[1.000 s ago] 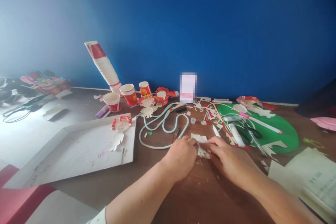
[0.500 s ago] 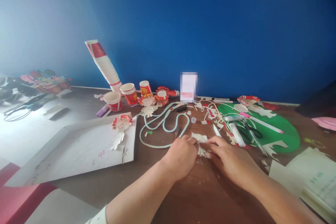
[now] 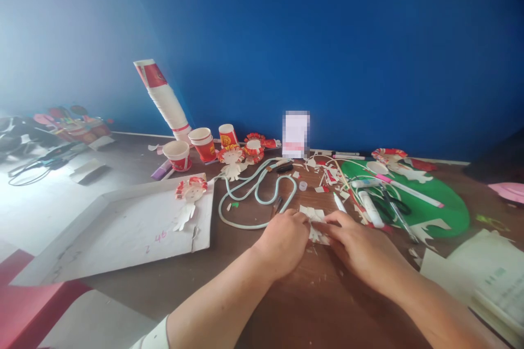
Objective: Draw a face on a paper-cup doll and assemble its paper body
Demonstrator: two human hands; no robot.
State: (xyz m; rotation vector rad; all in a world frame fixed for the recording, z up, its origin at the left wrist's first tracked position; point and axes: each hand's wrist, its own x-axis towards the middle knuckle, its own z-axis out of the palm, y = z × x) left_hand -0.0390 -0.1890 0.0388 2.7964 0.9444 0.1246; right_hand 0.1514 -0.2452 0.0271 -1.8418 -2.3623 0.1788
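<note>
Pale cut paper (image 3: pixel 313 212) lies on the brown table, partly covered by both my hands. My left hand (image 3: pixel 285 242) is closed with its curled fingertips on the paper's left side; the thumb is hidden. From the right, my right hand (image 3: pixel 352 237) pinches or presses the same paper with thumb and fingers bent together. Just beyond the right hand rests a white pen-like stick (image 3: pixel 339 202). A pale blue cord (image 3: pixel 245 226) loops on the table to the left of the hands.
A white tray-like board (image 3: pixel 118 234) with a paper doll (image 3: pixel 190 196) on it is at left. Red paper cups (image 3: pixel 202 144) and a tall leaning cup stack (image 3: pixel 167 103) stand behind. At right, scissors (image 3: pixel 399 212), glue tubes (image 3: pixel 370 209) and scraps lie around a green disc (image 3: pixel 450 202).
Both hands stay on the paper in nearly the same pose. The whole view has shifted very slightly; nothing on the table has visibly moved.
</note>
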